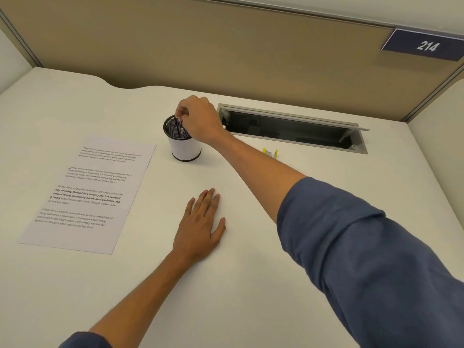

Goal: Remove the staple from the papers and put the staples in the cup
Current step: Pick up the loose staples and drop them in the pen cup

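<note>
1. right hand (198,119) hangs over the cup (182,138), fingers (180,114) pinched together just above its rim; whether they hold a staple i cannot tell.
2. left hand (200,227) lies flat on the desk (251,285), fingers (209,199) spread slightly, holding nothing.
3. papers (88,194) lie left of those fingers.

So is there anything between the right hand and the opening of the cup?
Nothing visible. The right hand is directly over the open top of the cup, fingertips pinched at its rim. Whether they hold a staple is too small to tell. The left hand rests flat on the desk, well clear.
</note>
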`<state>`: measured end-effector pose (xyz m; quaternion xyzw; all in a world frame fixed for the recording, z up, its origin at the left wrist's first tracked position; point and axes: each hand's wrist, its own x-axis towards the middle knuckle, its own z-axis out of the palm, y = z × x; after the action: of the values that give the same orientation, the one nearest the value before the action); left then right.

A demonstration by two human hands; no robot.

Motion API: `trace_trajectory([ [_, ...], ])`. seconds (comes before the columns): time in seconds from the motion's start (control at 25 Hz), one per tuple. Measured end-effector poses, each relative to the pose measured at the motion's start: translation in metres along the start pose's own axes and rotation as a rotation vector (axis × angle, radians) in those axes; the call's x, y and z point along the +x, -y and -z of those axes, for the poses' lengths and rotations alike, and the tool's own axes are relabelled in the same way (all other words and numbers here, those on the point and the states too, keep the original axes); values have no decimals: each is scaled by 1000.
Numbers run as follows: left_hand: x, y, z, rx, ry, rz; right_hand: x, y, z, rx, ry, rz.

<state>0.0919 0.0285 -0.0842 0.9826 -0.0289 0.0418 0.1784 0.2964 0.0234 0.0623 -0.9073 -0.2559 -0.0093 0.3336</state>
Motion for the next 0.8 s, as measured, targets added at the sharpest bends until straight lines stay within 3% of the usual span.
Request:
trace_trajectory([
  [0.2,0,0,-1,1,5,0,5,-2,3,-83,-48,31],
  [0.36,0,1,-1,14,-12,-3,-9,-13,13,29,-23,20],
  [0.6,0,2,-1,19,-20,-14,-105,-74,38,207,-158,-133],
  [0.68,0,1,-1,21,-22,-16,-150,-107,43,120,-123,-223],
  [0.8,0,1,-2,24,-28,-16,-208,-152,50,-233,64,-305],
])
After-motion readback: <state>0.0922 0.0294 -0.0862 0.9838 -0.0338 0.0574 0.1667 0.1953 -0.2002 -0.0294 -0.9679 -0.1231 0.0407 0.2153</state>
